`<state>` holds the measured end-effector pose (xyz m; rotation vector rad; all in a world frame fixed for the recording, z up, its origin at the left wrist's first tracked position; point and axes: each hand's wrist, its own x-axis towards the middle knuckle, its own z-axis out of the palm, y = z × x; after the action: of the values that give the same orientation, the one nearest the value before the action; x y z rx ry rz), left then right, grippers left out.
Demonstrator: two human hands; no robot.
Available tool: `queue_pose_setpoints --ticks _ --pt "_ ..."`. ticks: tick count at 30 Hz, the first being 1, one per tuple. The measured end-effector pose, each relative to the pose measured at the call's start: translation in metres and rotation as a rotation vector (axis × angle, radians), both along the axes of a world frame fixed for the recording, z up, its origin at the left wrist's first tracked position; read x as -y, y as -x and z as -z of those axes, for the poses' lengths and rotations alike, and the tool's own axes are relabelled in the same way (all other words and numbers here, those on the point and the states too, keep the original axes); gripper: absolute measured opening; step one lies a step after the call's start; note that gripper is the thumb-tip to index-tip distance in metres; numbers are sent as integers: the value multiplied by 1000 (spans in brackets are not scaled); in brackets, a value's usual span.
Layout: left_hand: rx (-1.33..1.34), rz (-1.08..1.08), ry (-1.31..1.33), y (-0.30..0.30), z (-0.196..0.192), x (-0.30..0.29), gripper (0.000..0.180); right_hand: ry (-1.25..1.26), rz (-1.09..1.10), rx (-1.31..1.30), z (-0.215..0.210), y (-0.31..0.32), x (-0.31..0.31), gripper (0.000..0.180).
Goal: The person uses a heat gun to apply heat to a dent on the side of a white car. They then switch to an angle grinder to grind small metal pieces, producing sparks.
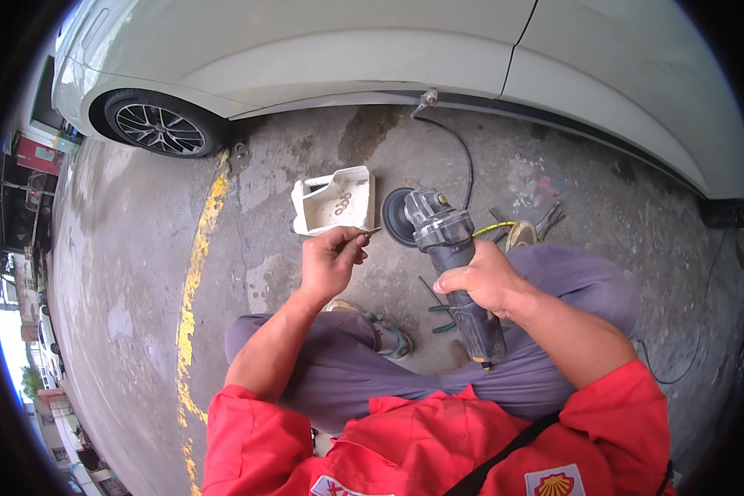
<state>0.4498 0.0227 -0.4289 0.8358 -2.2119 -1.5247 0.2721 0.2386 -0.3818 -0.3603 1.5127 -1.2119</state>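
Note:
My right hand (pixel 486 281) is wrapped around the body of a dark angle grinder (pixel 448 240), whose back end hangs over my lap. The grinder's round dark disc (pixel 398 217) faces left, toward my other hand. Between thumb and fingertips, my left hand (pixel 334 263) pinches a small thin brownish piece (pixel 373 231), close beside the disc's edge. Its full shape is hidden by my fingers. Just beyond that hand, a cut-open white plastic jug (pixel 364 183) lies on the floor, with several small reddish-brown rings (pixel 343 203) in it.
A pale car (pixel 347 62) with a black wheel (pixel 159 126) stands across the far side. A dark cable (pixel 470 165) runs from near its sill to behind the grinder. Green-handled pliers (pixel 443 318) and other metal tools (pixel 548 219) lie by my feet. A worn yellow line (pixel 193 289) crosses the concrete.

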Motion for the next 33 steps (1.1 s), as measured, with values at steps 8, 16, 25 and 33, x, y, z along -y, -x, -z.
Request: queue_pose_setpoints --ticks 8,16,25,33 --pt "-24 -37 -144 -2 -1 1 11 -56 -39 -20 -2 3 1 23" --pt "-45 -160 -592 4 2 4 12 -51 -12 -394 7 2 -5 43" --pt "-148 -245 -700 5 5 3 10 -15 -60 -445 4 -2 -3 49" --pt "-73 -176 -493 4 1 -1 10 -23 -15 -380 6 -2 -3 46"
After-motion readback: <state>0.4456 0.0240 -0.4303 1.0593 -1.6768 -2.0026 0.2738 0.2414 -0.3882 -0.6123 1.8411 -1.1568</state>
